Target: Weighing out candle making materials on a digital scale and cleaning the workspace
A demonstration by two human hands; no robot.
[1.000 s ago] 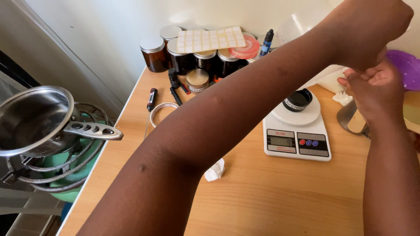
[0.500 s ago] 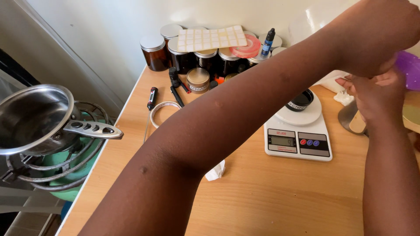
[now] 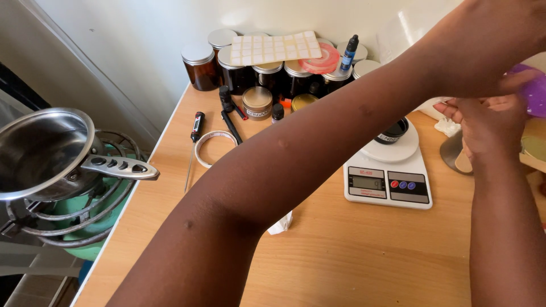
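A pale wooden surface (image 3: 352,256) was set against a white wall, with a gas ring and a steel saucepan (image 3: 40,150) at its left edge. Across the whole view the left forearm was stretched, its hand (image 3: 500,45) raised at the upper right with the fingers closed on a purple object (image 3: 534,94) that was mostly cut off by the frame. The right hand (image 3: 489,133) was brought up just beneath, fingers curled toward the same purple thing; whether it was gripped by them could not be told. The work would be judged best done with both hands kept steady above the surface, clear of the white digital scale (image 3: 389,179), on whose plate a small dark jar (image 3: 392,131) was standing. At the back, a cluster of amber jars (image 3: 239,71) with metal lids was crowded, a sheet of labels (image 3: 273,48) laid over them. Nearer were a tape ring (image 3: 215,146), a probe thermometer (image 3: 196,128) and a small dropper bottle (image 3: 348,54). The reach to them was barred by the left forearm.
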